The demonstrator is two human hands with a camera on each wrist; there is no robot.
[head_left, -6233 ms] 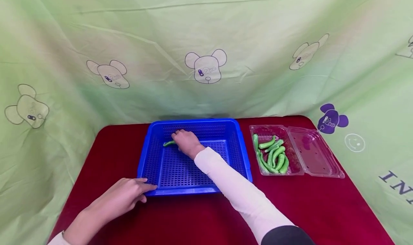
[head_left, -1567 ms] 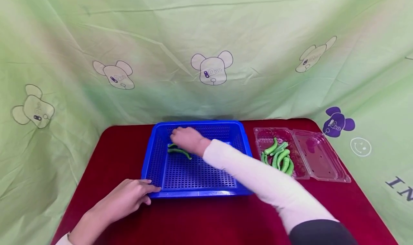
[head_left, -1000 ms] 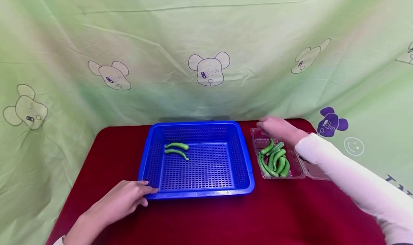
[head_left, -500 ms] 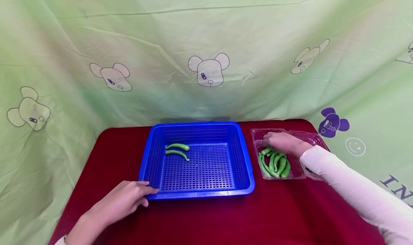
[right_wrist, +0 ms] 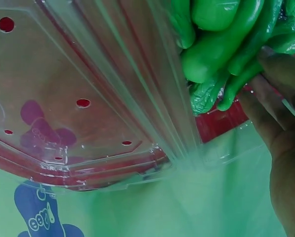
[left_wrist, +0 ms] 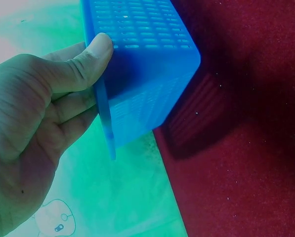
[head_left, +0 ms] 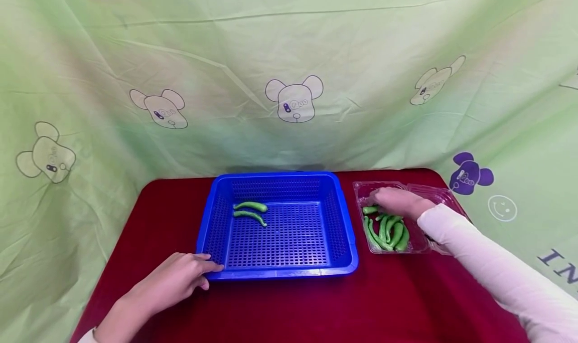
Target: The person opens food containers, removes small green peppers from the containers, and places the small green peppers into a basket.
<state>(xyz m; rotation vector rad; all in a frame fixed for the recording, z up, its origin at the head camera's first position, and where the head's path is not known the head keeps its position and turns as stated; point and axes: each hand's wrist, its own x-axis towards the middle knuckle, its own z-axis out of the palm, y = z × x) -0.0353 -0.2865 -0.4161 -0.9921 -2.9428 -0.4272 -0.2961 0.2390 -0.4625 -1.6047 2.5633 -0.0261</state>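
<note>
Transfer of peppers under way: two are lying in the blue basket (head_left: 276, 227), the larger share remaining in the clear clamshell tray (head_left: 408, 242).

The right hand (head_left: 397, 202) is reaching into the tray, fingers curling onto a green pepper (head_left: 371, 210) at the far end; a firm grip cannot be confirmed. The left hand (head_left: 173, 282) is steadying the basket's near-left corner, thumb on the rim. Most of the basket floor is lying open; the basket wall and tray rim are standing between.
</note>
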